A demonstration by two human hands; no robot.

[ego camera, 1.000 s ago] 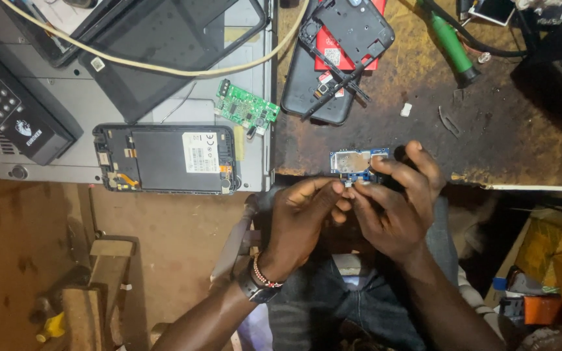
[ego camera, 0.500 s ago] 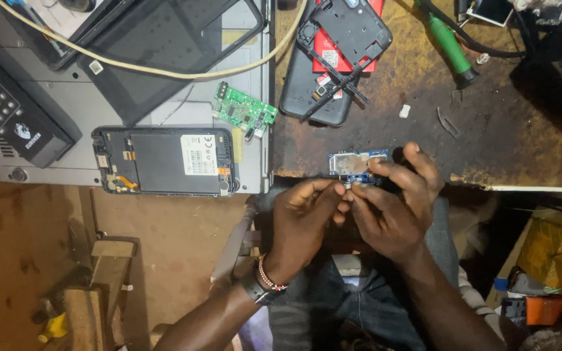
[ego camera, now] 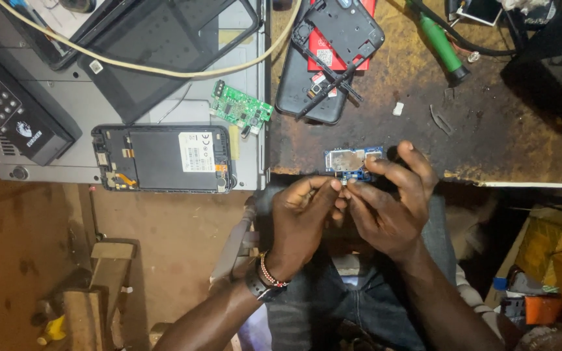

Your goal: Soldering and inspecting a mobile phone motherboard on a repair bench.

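Scuffed, rusty worktop (ego camera: 489,149); glossy green circuit board (ego camera: 240,108).

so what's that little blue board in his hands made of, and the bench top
The little blue board looks like rigid circuit laminate with a dull silvery metal shield on top. The bench top looks like worn, stained wood or board, matt and scuffed; hard to say which.

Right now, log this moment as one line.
left hand: pinching blue circuit board | right hand: gripping board | opened phone: untouched

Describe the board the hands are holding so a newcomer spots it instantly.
Start at the worn brown workbench and follow its near edge to the two hands. The small blue circuit board sits above their fingers; unlike the green board, it is blue with a silver shield.
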